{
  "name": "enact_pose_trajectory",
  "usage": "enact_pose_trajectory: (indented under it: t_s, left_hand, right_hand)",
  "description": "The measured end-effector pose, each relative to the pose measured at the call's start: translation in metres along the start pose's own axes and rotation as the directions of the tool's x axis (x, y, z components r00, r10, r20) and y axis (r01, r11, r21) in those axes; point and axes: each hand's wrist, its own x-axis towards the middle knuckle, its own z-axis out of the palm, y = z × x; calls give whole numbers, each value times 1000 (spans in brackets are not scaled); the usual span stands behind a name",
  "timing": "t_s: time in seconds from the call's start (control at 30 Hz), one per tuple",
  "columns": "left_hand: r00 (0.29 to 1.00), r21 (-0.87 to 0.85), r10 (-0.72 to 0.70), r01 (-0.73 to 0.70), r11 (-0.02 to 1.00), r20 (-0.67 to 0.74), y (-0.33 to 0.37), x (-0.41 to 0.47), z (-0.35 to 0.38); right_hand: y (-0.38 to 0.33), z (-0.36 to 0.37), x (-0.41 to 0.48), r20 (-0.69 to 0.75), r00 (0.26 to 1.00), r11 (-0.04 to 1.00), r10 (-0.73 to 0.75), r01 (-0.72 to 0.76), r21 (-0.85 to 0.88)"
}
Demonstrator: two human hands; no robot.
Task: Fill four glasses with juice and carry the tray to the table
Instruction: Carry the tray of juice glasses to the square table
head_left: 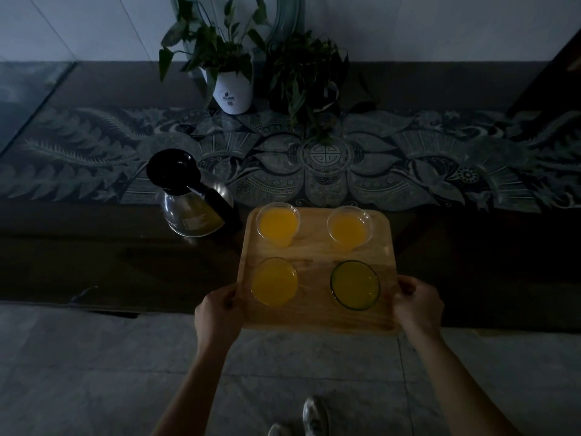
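**Inspector:** Position of the wooden tray [317, 256]?

**Assistant:** It is at the near side of the dark tabletop [125, 262]. Its near edge projects past the table edge, over the tiled floor [94, 372]. Whether it rests on the table or is lifted clear cannot be told.

**Inspector:** Grip?

**Assistant:** The left hand [217, 313] clasps the left rim by the near corner, thumb on top. The right hand [418, 306] clasps the right rim at the matching spot, digits curled over the edge. The tray lies between the two hands and extends away from them.

**Inspector:** Load?

**Assistant:** Four glasses of orange juice stand two by two, apart from one another. The far-left clear glass [277, 223] and far-right clear glass [349, 228] are at the back. The near-left glass [274, 281] is just beside the left hand, and the green-tinted glass [355, 284] just beside the right.

**Inspector:** Surroundings?

**Assistant:** A glass carafe [191, 212] with a black lid stands just left of the tray's far-left corner. Behind it lie a patterned runner [408, 158] and a plant in a white pot [232, 89].
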Motion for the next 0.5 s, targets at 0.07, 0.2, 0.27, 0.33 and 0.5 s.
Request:
enact_pose_trajectory:
  t_s: [0.07,0.2,0.27,0.33,0.5]
  left_hand:
    - [1000,-12,-7,7,1000,-10,-3,-6,1]
    - [999,-39,-38,38,999,-18,-8,-14,3]
    - [998,-75,-53,52,996,-14,-8,-19,3]
    - [998,-111,-64,62,992,-16,-9,-22,4]
    - [994,-170,-111,107,980,-16,-12,-32,7]
  right_hand:
    - [3,1,-2,-11,1000,1000,23,-22,11]
    - [6,4,-6,-32,999,999,38,-38,3]
    - [7,4,-8,-35,998,999,48,-48,-4]
    - [8,4,-12,-43,998,999,50,-51,-19]
    - [12,3,-18,-48,997,998,67,-68,-9]
